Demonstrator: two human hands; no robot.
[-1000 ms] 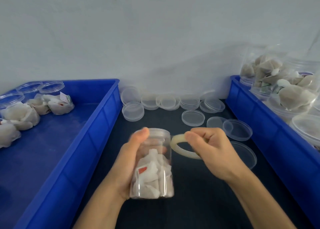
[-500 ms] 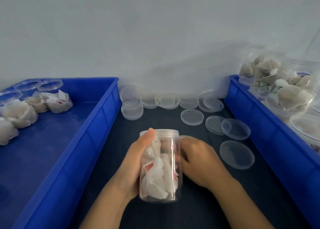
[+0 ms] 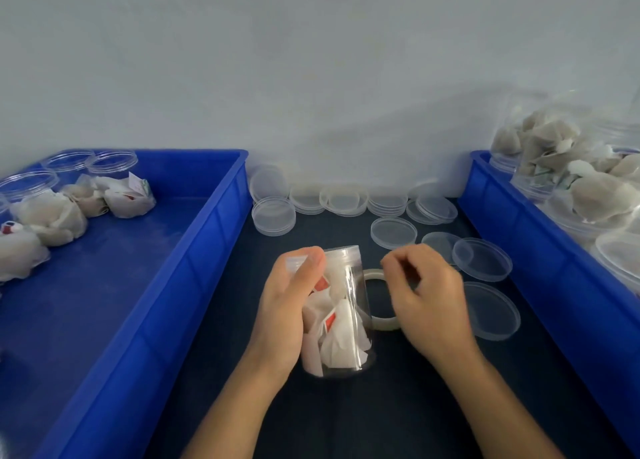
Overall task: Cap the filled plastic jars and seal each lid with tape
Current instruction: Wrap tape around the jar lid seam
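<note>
Capped jar held for taping. Your left hand (image 3: 289,311) wraps the filled plastic jar (image 3: 341,311) at the centre of the dark tabletop (image 3: 398,417), thumb pressed across the lid (image 3: 337,252); the jar leans slightly, lid toward 12 o'clock. Your right hand (image 3: 427,294) sits at 3 o'clock of the jar, fingers curled and pinched together above the tape roll (image 3: 379,299). Whether they pinch a free tape end cannot be told, since clear tape would not show here.

Risks from this position:
- The tape end may fold back on itself or stick to your fingertips if it is drawn out slack.
- The strip may land crooked or miss the seam if the jar turns in a loose left grip.
- The thumb lies over the lid edge and may be taped over, leaving a gap in the seal.
- Loose spare lids (image 3: 481,259) at 1–3 o'clock lie near your right wrist and could be swept aside.
</note>
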